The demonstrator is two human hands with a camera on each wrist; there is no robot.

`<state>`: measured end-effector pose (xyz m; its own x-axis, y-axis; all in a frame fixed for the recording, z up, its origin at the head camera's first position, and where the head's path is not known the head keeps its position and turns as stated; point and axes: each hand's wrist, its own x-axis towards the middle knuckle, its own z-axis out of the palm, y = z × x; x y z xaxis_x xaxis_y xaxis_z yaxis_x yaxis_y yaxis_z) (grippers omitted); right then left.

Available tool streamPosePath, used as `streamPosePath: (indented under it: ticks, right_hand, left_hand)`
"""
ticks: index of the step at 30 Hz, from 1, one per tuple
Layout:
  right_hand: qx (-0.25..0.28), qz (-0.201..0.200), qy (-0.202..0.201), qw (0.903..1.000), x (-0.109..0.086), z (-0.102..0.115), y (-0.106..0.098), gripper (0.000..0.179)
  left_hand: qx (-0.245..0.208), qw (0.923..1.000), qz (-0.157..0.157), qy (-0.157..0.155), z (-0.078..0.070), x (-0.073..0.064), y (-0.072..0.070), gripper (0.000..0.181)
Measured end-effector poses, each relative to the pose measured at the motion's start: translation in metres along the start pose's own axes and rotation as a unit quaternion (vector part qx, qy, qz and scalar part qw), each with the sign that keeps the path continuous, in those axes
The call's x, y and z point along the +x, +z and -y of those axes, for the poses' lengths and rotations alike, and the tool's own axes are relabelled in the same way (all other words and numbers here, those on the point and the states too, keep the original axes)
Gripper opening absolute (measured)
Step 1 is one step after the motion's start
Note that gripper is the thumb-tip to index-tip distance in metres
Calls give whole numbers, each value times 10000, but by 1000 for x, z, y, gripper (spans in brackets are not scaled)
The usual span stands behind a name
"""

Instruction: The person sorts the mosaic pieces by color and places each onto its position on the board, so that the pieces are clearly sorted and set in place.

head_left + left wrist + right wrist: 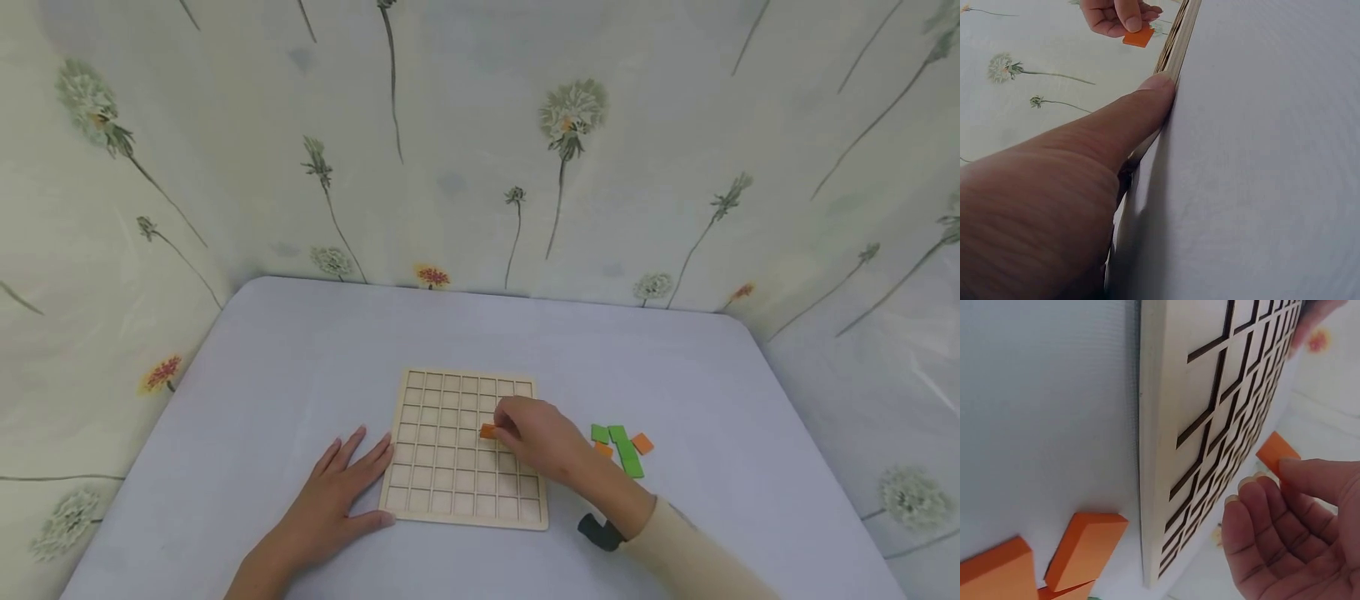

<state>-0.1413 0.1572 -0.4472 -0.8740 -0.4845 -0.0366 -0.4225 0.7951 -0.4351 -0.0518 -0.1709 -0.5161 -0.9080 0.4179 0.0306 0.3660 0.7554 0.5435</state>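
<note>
The board [444,458] lies on the table [300,358]. At its left edge is the left hand [333,490]. The right hand [543,435] is above the right part of the board, with one tile [487,431] between its fingers. To the right of the board lie the loose tiles [626,451]. Behind the table is the backdrop [457,125].
</note>
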Motion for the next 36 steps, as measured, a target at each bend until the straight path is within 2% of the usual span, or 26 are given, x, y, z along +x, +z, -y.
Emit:
streamPosePath:
  ticks: [6,10,17,36]
  right_hand:
    - [-120,44,-116,9999,8,1,4,4]
    - [-136,98,-117,9998,15,2,6,4]
    - [-328,114,-436,9984,28,4,7,5]
    - [-110,174,-372,9991,61,6,3,5]
  left_hand:
    - [1,9998,-160,126,6,0,5,89]
    - [-23,9999,-101,101,6,0,5,90]
    - [-46,10000,-11,11,1,0,2,89]
    - [-54,10000,-5,-22,-1,0,1,89]
